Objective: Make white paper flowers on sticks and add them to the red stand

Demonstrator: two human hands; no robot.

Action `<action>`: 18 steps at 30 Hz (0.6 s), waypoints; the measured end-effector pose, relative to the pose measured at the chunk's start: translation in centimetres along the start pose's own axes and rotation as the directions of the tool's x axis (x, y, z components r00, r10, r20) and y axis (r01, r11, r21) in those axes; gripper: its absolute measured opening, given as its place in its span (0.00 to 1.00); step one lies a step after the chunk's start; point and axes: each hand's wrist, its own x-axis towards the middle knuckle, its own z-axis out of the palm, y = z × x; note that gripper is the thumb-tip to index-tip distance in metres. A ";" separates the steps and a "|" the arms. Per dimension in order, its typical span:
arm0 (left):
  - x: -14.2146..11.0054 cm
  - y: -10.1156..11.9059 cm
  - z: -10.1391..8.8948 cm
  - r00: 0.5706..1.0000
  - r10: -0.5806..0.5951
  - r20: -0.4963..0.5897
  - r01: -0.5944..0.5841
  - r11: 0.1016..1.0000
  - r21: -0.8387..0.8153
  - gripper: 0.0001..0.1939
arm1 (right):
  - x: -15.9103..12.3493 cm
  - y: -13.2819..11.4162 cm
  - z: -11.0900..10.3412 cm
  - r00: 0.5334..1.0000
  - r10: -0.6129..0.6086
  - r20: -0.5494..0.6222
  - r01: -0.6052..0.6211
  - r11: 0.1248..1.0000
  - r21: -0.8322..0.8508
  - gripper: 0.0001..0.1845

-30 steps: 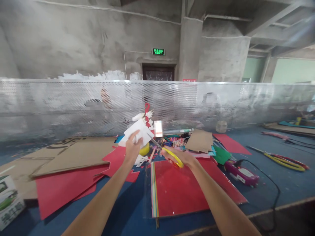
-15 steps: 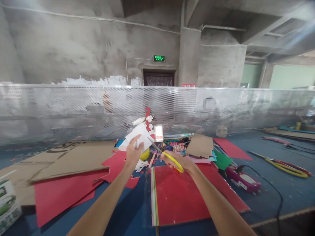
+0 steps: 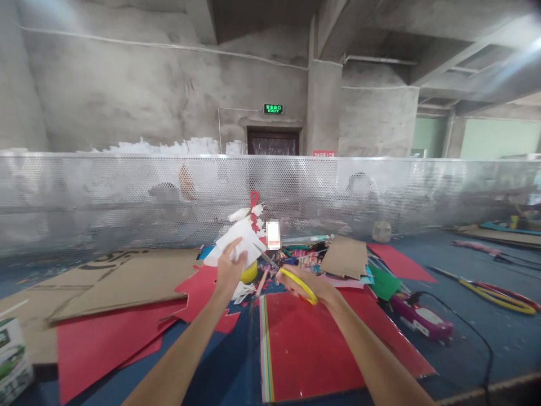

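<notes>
The left hand pinched the paper left of centre; the right hand gripped the scissors, blades at its right edge. Cutting looked underway, unfinished; white scraps lay nearer.

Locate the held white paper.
In the head view, the white paper is left of centre, in the left hand, its right edge at the yellow-handled scissors.

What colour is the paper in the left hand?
White: the flat white paper in the left hand shows best in the head view, the only one here.
</notes>
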 end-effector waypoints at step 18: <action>-0.1 0.8 -0.4 0.998 -0.066 0.000 0.066 0.997 -0.032 0.25 | 0.3 0.2 0.6 0.999 0.023 -0.032 -0.020 0.996 0.085 0.25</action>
